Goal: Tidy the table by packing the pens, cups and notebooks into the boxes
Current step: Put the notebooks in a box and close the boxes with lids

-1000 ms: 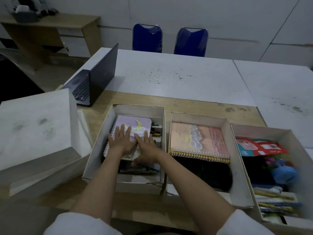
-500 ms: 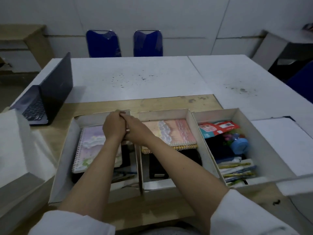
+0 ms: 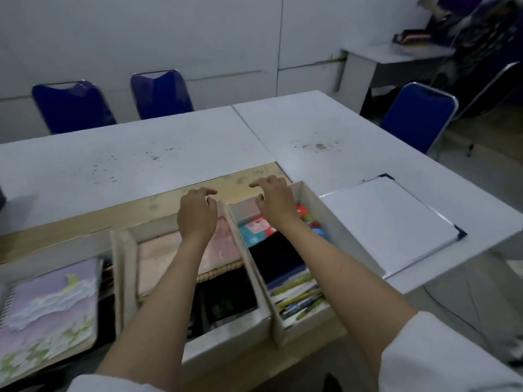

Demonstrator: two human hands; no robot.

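A: What lies nearest?

B: Two white sleeves at the bottom edge, with bare forearms reaching out over three open boxes set side by side on the counter (image 3: pixel 85 222). The left box (image 3: pixel 56 247) holds a lilac spiral notebook (image 3: pixel 51 306). The middle box (image 3: pixel 226 332) holds a pinkish spiral notebook (image 3: pixel 161 258) at its far end and something dark at its near end, too dim to name.

A: And the right box?

B: The right box (image 3: pixel 353 244) has pens (image 3: pixel 300 302) bunched at its near end, a dark item in the middle, then a red and teal packet (image 3: pixel 256 230) and a blue object, blurred, toward the far end.

A: Where are the hands?

B: The left hand (image 3: pixel 198 213) is above the far end of the middle box, its grip loose, fingers lightly bent and apart, holding nothing. The right hand (image 3: pixel 276 199) is above the far end of the right box, its grip likewise slack and empty. Whether either touches a box wall I cannot tell.

A: Beyond them?

B: A flat white lid (image 3: pixel 390 222) lies just beside the right box, on the right. Farther off, the pale, spotted counter top, then three blue chairs (image 3: pixel 161 93) and a grey wall.
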